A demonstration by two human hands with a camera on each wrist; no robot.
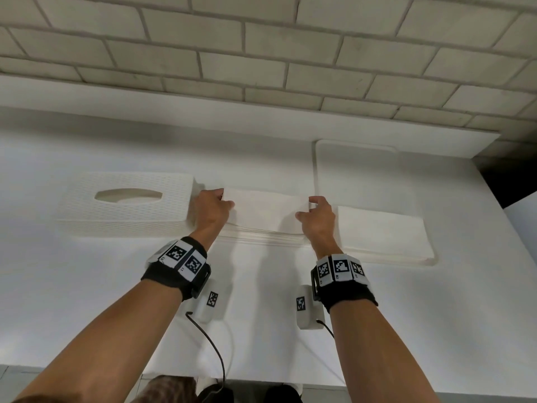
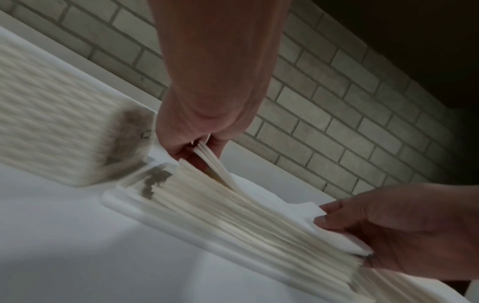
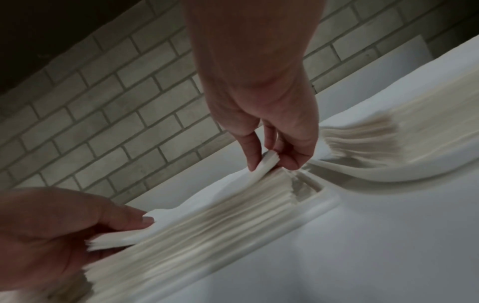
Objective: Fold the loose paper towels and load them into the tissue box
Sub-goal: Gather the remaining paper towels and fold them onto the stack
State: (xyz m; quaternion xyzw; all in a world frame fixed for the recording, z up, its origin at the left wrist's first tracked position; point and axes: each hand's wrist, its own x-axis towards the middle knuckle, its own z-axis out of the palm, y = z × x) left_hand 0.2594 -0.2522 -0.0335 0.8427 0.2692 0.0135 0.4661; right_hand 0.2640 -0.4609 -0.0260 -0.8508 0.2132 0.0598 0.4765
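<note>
So the tissue box (image 1: 125,203) is a white textured cover with an oval slot on top, sitting flat on the counter at my left. Right beside it is a stack of white paper towels (image 1: 263,228) lying in a shallow white tray (image 2: 160,220). The top few sheets (image 1: 266,209) are lifted off the stack at both short ends, sagging a bit in the middle. A second, neater pile of towels (image 1: 380,237) lies flat further right.
</note>
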